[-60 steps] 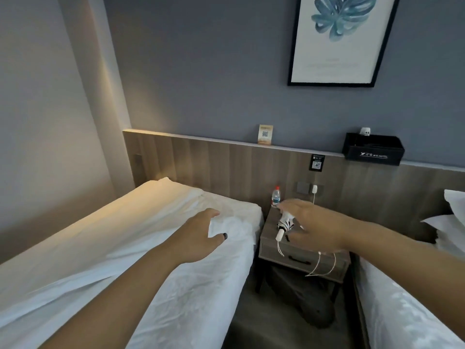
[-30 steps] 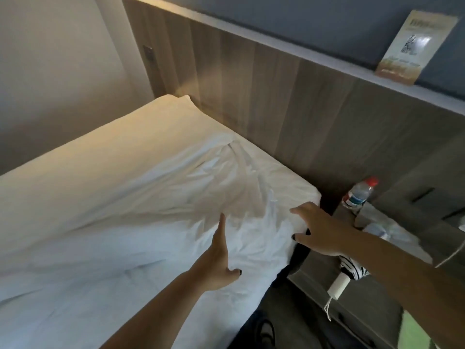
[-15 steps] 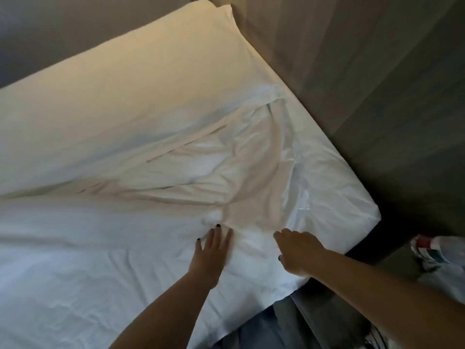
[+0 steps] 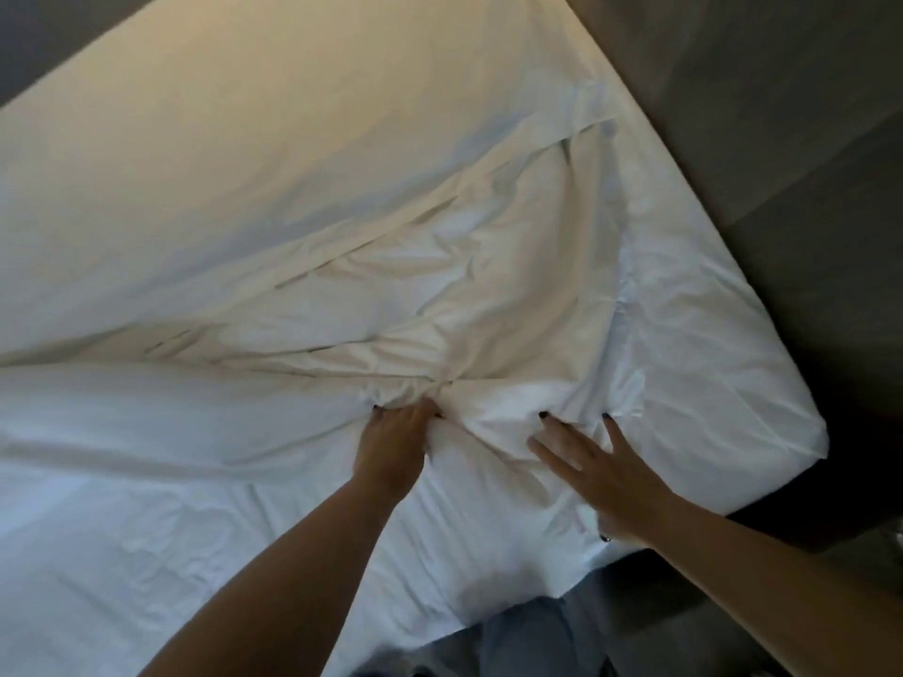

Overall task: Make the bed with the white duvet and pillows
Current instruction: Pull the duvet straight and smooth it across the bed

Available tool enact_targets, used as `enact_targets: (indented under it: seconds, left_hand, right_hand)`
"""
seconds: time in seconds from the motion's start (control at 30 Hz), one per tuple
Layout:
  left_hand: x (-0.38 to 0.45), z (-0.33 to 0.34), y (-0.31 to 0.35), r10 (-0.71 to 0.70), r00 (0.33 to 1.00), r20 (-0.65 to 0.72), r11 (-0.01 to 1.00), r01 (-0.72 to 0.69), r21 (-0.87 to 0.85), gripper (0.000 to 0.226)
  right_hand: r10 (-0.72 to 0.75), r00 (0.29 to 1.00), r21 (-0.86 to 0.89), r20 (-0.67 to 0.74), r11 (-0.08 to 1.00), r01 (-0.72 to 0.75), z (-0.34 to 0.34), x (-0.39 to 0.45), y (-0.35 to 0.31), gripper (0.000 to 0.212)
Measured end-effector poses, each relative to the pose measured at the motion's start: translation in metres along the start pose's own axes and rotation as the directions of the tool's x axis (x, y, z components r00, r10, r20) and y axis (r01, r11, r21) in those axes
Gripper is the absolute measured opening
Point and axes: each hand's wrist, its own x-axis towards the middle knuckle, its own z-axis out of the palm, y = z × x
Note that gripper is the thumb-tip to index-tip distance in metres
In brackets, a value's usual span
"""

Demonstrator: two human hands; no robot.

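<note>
We have leaned in over the head corner of the bed, so the white duvet (image 4: 342, 266) now fills most of the frame and the bedside table seen moments ago has dropped out of view. Half a second ago our left hand (image 4: 396, 447) lay flat on the cloth; now, at the lower centre, its fingers are curled into a bunch of fabric, with creases fanning out from that spot. Our right hand (image 4: 601, 471), just to its right, has opened from a loose curl and lies spread, fingers straight on the cover. The duvet lies rumpled across the middle, its folded edge running diagonally toward the upper right near the wooden headboard (image 4: 782, 139). We judge the smoothing has only begun. No pillows show here.
</note>
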Motion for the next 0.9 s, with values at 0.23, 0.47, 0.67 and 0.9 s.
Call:
enact_targets:
  seconds: [0.23,0.47,0.67,0.9]
  left_hand:
    - [0.016,-0.093,-0.017,-0.158,0.975,-0.155,0.882,0.069,-0.467,0.020]
    - [0.076,-0.209,0.006,-0.138,0.962,-0.237,0.901,0.023,-0.433,0.046]
    - [0.110,-0.283,-0.005,-0.209,0.885,-0.416,0.853,-0.043,-0.521,0.035]
    - [0.125,-0.285,-0.084,-0.015,0.908,-0.418,0.957,-0.109,-0.270,0.078]
  right_hand:
    - [0.477,0.746,0.678,-0.465,0.733,-0.047,-0.036,0.000,-0.016,0.112]
    - [0.601,0.729,0.873,-0.327,0.488,-0.010,-0.156,0.056,-0.001,0.103]
    - [0.724,0.564,0.903,-0.397,0.419,0.098,-0.299,0.079,0.059,0.016]
    - [0.747,0.489,0.856,-0.451,0.516,0.001,-0.371,0.120,0.081,0.039]
